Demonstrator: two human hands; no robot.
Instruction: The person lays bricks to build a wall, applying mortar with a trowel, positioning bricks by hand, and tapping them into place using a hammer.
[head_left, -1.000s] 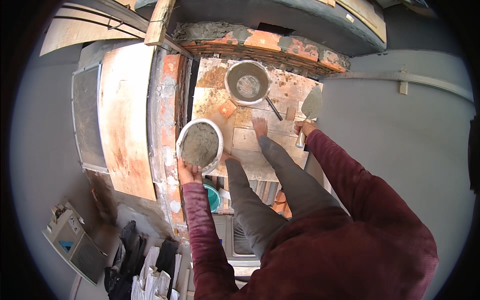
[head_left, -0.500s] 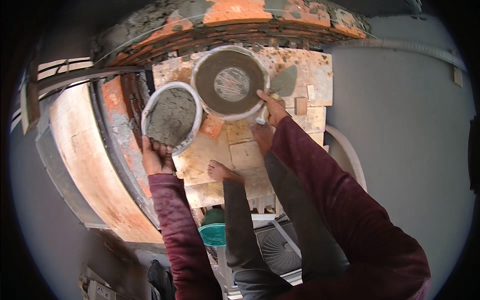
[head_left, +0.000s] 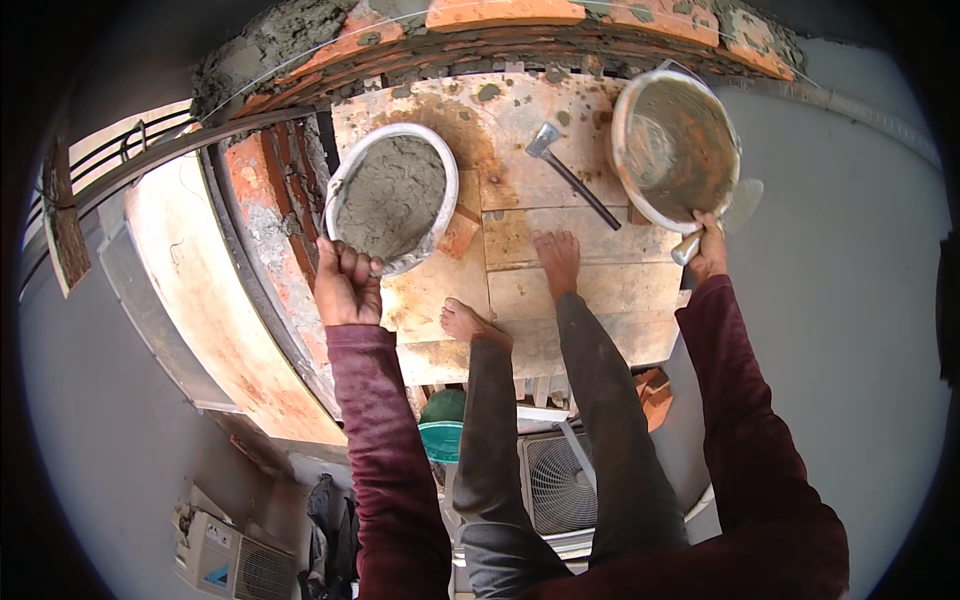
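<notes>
My left hand (head_left: 349, 284) is closed on the near rim of a pale bucket (head_left: 452, 205) on the left, holding grey wet mortar (head_left: 392, 195). Over on the right, a second pale bucket (head_left: 622, 150) is tilted, its inside smeared with brown-grey residue. The fingers of my right hand (head_left: 708, 250) are closed at its near rim and also round a trowel (head_left: 687, 248). The trowel's light handle sticks out to the left of the hand, and its grey blade shows on the right. Between the buckets a hammer (head_left: 578, 180) with a dark handle lies on the boards.
My bare feet stand on a wooden platform (head_left: 580, 285). Beyond it runs a brick wall (head_left: 505, 12) with a string line. A brick (head_left: 460, 232) lies beside the mortar bucket. Below are a green bucket (head_left: 440, 440), a fan unit (head_left: 562, 485) and more bricks (head_left: 653, 398).
My right hand has carried the smeared bucket and the trowel from the middle to the right, and the bucket now tilts. The hammer has come into sight. My left hand still grips the mortar bucket.
</notes>
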